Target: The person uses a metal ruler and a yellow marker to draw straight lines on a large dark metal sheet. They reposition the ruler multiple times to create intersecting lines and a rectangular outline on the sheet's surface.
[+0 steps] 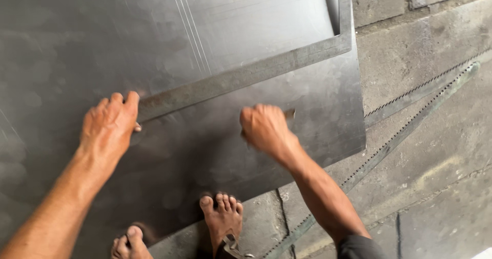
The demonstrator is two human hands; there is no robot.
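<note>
Left hand (108, 128) presses flat, fingers spread, on the end of a metal strip (246, 72) lying on a steel sheet (205, 151). Right hand (265, 128) is fisted around a small tool (289, 114) beside the strip. Likely risk: the strip slips, or sheet edges cut the bare feet (221, 219). No packages, labels or signs visible.

Right of the right hand (265, 128) the floor (435, 136) is rough grey concrete slabs with dark joints. A long toothed metal strip (410, 118) lies slantwise across them. Light is dull and even.
</note>
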